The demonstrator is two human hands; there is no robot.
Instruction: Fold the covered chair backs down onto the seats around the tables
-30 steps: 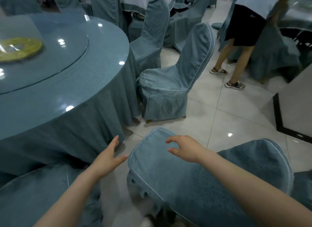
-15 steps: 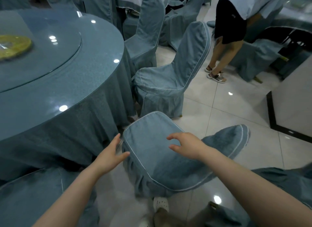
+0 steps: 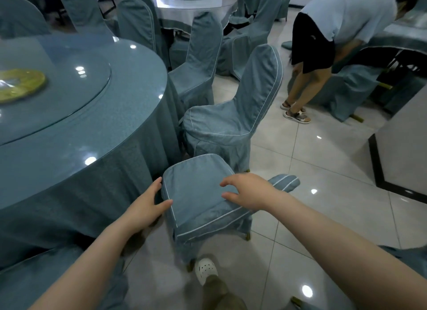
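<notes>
Steadying the covered chair [image 3: 196,185] in front of me, I have my left hand [image 3: 145,205] laid against its left edge, fingers straight and together and the thumb spread onto the piped corner. The hand sits in the narrow gap between the chair and the hanging cloth of the round desk [image 3: 104,129]. I judge it is there to stop the chair sliding toward the desk and to square the cover. My right hand [image 3: 249,192] is over the right side of the flat top panel, fingers loosely curled and apart, pinching nothing; whether the palm touches the fabric I cannot tell. Under both hands the panel lies level. Along its near edge two piped seams sit one above the other, so I take it the back is already down on the seat, though the cover hides the frame and I cannot be sure. A rounded piped end [image 3: 285,182] of the cover sticks out just past my right wrist, and I cannot tell which part it is. Straight beyond my fingertips stands the next chair [image 3: 231,122], its back upright and its seat turned to the desk, so it looks not yet folded. Well off to the right of my right hand another person [image 3: 342,21] bends over a chair. My white shoe [image 3: 205,267] is planted below my hands by the chair's foot, near enough, I think, to lean over it.
</notes>
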